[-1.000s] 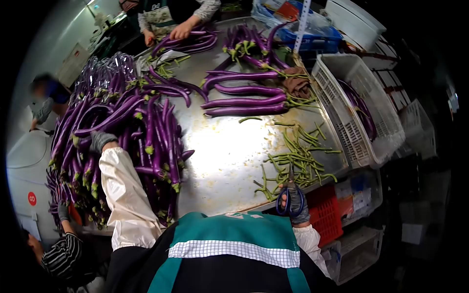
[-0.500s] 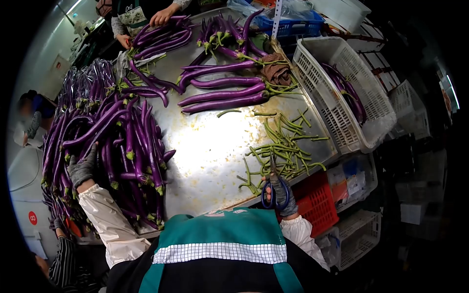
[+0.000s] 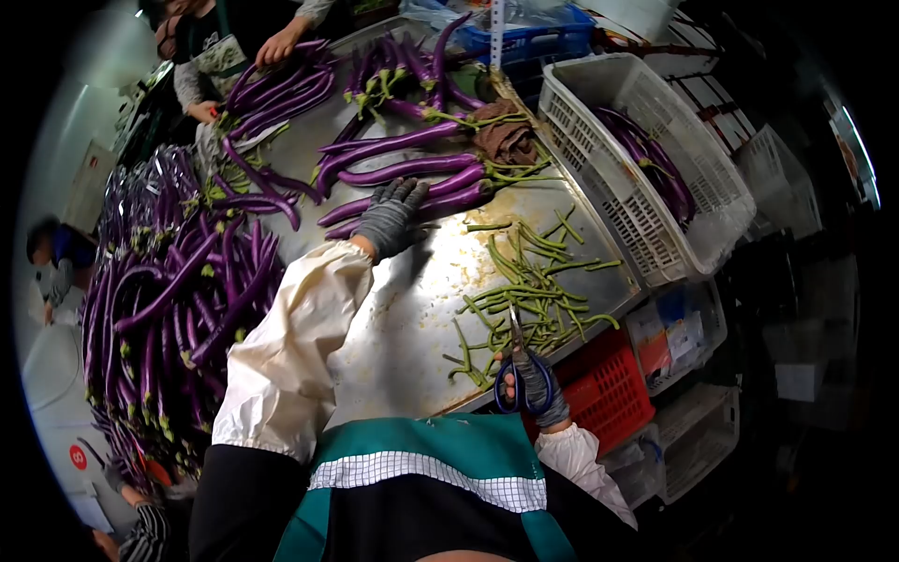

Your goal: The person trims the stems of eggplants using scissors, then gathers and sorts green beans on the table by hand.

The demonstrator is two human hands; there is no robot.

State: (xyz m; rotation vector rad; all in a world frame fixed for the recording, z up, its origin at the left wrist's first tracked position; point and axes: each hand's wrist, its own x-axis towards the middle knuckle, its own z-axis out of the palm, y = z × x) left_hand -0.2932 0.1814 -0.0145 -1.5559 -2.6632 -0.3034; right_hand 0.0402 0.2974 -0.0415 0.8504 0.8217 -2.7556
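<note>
My left hand [image 3: 389,217], in a grey glove, lies over the front eggplants [image 3: 454,194] of a row on the metal table, fingers stretched out across them. These eggplants lie side by side, stems to the right. My right hand [image 3: 543,386], gloved with bare fingertips, is closed around the dark blue handles of scissors [image 3: 508,389] at the table's near edge. The blades point away from me, over a heap of cut green stems [image 3: 534,290]. A large pile of eggplants [image 3: 178,309] fills the left side.
A co-worker's hand [image 3: 281,42] rests by eggplants at the far left. A brown cloth [image 3: 506,139] lies by the row's stems. To the right stands a white crate [image 3: 599,178] with eggplants inside; a red crate [image 3: 604,393] sits below the table edge.
My left hand has moved from the left pile, right and away from me, onto the eggplant row. My right hand still holds the scissors in nearly the same place. The view has shifted slightly.
</note>
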